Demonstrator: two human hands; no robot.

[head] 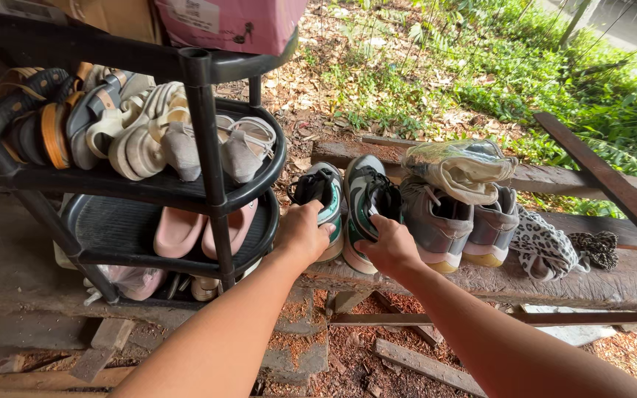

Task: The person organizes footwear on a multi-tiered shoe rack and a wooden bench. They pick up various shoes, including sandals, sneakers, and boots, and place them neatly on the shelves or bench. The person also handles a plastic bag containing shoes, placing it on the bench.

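Evidently the grasp is under way: the left hand [302, 234] curls its fingers around the heel of one green-and-white sneaker [324, 200], and the right hand [388, 249] grips its mate [366, 206], both on the wooden plank [554, 284] beside the black shoe rack [208, 188]. Lifting them would call for firm, level holds.

both bare arms stretched forward, side by side. left hand [302, 234] knuckles up, fingers [324, 229] curled down in a grip. right hand [390, 247] just beside it, fingers curled in, thumb up.

The pink box [230, 22] on the black plastic shoe rack [200, 110] is cut off by the top edge (as are the fingertips inside both sneakers).
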